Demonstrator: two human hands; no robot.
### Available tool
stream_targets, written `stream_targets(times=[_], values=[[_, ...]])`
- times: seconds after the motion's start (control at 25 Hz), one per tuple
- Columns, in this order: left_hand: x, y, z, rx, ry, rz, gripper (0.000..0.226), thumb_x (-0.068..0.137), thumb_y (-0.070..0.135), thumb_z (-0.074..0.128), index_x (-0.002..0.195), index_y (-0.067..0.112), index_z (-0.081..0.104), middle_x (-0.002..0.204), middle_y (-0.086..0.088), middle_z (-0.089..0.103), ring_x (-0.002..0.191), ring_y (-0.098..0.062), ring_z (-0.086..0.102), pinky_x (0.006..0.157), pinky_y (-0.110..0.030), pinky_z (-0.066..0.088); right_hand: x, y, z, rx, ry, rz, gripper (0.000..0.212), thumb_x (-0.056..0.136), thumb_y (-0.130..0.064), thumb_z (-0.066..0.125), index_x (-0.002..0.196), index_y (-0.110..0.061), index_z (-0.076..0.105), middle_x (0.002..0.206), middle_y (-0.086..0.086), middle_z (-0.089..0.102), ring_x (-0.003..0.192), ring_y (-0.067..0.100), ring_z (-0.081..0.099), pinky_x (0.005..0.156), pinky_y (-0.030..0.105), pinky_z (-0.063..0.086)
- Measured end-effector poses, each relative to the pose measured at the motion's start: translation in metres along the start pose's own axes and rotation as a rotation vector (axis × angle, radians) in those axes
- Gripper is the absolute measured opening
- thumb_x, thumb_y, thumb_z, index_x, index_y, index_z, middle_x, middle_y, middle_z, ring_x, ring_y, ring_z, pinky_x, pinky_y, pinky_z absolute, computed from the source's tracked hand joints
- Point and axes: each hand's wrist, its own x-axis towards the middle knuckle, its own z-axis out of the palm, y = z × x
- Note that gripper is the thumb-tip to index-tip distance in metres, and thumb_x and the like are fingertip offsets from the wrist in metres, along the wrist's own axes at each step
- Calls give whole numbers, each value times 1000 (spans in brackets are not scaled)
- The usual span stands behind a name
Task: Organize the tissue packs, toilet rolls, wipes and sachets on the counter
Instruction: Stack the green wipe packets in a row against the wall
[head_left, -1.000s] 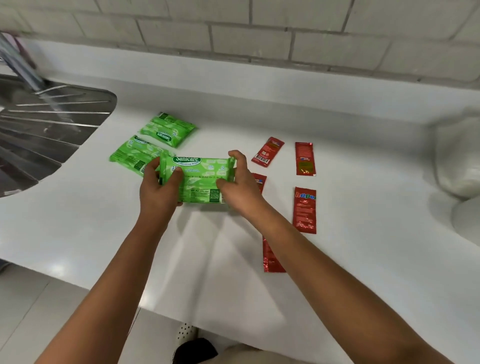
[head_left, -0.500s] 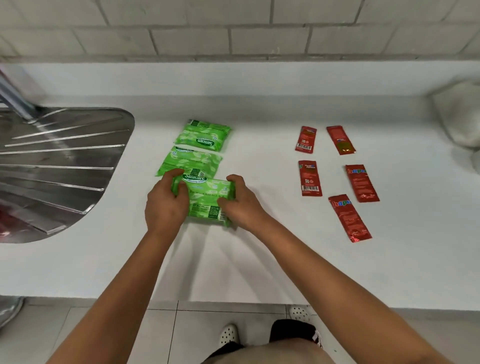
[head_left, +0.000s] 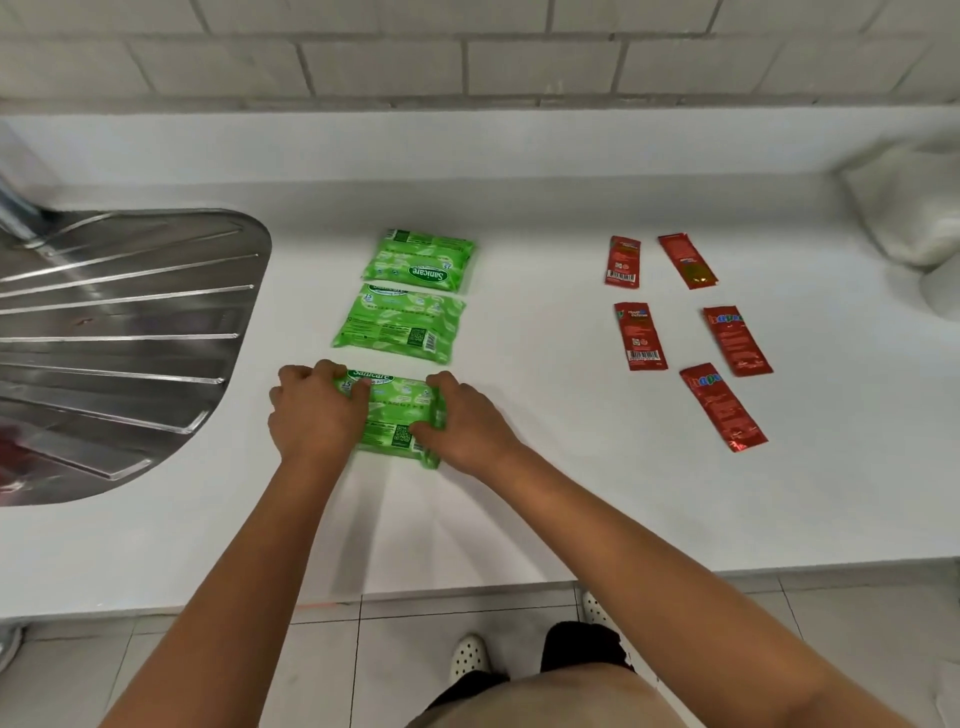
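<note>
now my left hand (head_left: 317, 410) and right hand (head_left: 465, 423) both grip the green wipes pack (head_left: 395, 418) by its ends, flat on the counter (head_left: 519, 493). two more packs (head_left: 402, 325) lie just past my fingers. if i shove too far, it could bump them crooked.

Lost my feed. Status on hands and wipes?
Both hands, left and right, grip the nearest wipes pack on the counter. Two packs lined behind. Nothing in the way.

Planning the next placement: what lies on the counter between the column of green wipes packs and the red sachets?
Nothing: the head view shows bare white counter between the wipes packs and red sachets.
</note>
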Motion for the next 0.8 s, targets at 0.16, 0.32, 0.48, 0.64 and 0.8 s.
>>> stream_targets(times=[0.16,0.32,0.48,0.64,0.8], values=[[11,5,-3,44,-81,-9,42,88,39,58,121,14,56,125,-15,45,111,-38,51,85,-42,42,0,1,3,23,5,15,61,85,-27,63,138,-17,36,121,17,50,112,30,50,88,28,38],[9,6,-2,47,-76,-5,42,90,36,56,123,10,54,127,-17,43,109,-40,52,86,-43,42,-2,2,6,72,41,29,62,85,-29,64,140,-21,36,119,15,43,112,30,49,91,26,37],[5,15,-6,222,-20,-12,39,89,34,56,120,10,55,124,-19,45,113,-41,47,94,-45,34,-8,1,-2,216,19,70,64,86,-24,62,142,-26,32,124,14,39,115,25,46,89,19,31],[-13,52,-7,161,13,153,35,84,26,60,117,15,58,127,-15,44,116,-38,44,98,-48,30,-25,16,-43,378,37,111,47,84,-7,57,129,-18,48,109,6,48,90,19,51,78,26,40],[-42,107,5,-156,-164,388,31,85,26,63,114,17,61,125,-11,50,109,-31,54,92,-37,44,-52,38,-92,560,165,118,33,85,-3,55,116,-14,55,86,-4,51,73,15,55,65,24,45]])
